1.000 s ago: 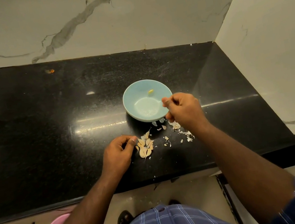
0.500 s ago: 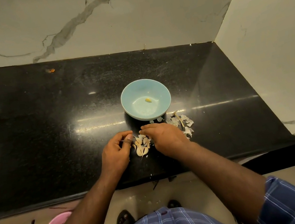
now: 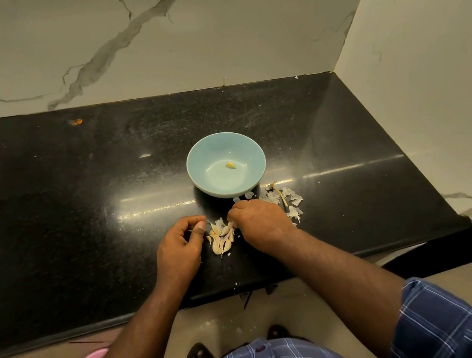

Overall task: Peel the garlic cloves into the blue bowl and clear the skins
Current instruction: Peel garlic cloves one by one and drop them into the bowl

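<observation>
Change: since a second ago the right hand (image 3: 259,222) has come back from the bowl to the unpeeled pile; the peeled clove now lies at the bowl's floor instead of high on its far wall; the left hand has barely shifted.
Bench (image 3: 78,222): black polished stone, set into a corner of marble-veined walls.
Blue bowl (image 3: 202,156): upright on the bench, just beyond the hands.
Left hand (image 3: 181,245): fingers curled, thumb pressed toward the forefinger; a thin pale sliver shows at the fingertips, though I cannot tell what it is.
Right hand: knuckles up, fingers curled down onto the right edge of the pile, pinching a clove there.
Garlic cloves (image 3: 221,239): unpeeled, heaped on the bench between the two hands.
Skins (image 3: 287,201): white flakes with a stalk, scattered just right of the right hand, near the bowl's base.
Peeled clove (image 3: 230,165): a single yellow one, inside the bowl.
</observation>
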The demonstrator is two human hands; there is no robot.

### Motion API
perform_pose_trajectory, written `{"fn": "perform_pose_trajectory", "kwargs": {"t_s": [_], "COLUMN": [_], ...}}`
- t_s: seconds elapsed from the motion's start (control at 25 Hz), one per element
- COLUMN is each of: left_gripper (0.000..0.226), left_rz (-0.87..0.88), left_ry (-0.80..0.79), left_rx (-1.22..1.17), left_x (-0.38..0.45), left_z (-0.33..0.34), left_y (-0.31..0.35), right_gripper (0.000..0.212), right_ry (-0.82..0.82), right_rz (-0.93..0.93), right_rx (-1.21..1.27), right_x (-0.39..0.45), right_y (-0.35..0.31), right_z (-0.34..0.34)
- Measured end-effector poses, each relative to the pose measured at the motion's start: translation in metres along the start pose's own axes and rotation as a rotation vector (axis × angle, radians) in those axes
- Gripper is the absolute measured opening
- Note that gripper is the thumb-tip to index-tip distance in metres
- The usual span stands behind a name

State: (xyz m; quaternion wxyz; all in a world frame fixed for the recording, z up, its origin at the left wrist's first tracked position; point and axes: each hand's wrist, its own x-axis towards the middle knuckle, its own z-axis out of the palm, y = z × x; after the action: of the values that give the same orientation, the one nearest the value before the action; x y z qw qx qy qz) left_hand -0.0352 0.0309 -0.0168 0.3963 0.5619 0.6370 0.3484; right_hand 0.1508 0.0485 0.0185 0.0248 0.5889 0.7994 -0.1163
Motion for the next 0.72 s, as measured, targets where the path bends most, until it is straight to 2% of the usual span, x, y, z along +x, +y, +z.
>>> {"fn": "perform_pose_trajectory", "kwargs": {"t_s": [0.24, 0.28, 0.4, 0.52, 0.64, 0.72], "left_gripper": [0.015, 0.016, 0.016, 0.018, 0.023, 0.020], "left_rz": [-0.017, -0.013, 0.008, 0.045, 0.081, 0.085], "left_ry": [-0.016, -0.023, -0.063, -0.176, -0.254, -0.234], "left_rx": [-0.089, -0.102, -0.129, -0.198, -0.246, -0.260], "left_x": [0.003, 0.004, 0.002, -0.002, -0.006, -0.007], "left_z": [0.001, 0.001, 0.002, 0.007, 0.014, 0.017], "left_y": [0.004, 0.004, 0.010, 0.021, 0.036, 0.044], "right_gripper": [0.053, 0.053, 0.029, 0.009, 0.007, 0.006], "right_ry": [-0.086, -0.083, 0.027, 0.135, 0.183, 0.175], "right_rz": [0.035, 0.053, 0.099, 0.220, 0.324, 0.337], "right_rx": [0.090, 0.133, 0.281, 0.550, 0.844, 1.018], "right_x": [-0.005, -0.007, -0.013, -0.017, -0.021, -0.025], "right_y": [0.000, 0.000, 0.002, 0.003, 0.005, 0.005], "right_z": [-0.013, -0.014, -0.016, -0.020, -0.029, -0.036]}}
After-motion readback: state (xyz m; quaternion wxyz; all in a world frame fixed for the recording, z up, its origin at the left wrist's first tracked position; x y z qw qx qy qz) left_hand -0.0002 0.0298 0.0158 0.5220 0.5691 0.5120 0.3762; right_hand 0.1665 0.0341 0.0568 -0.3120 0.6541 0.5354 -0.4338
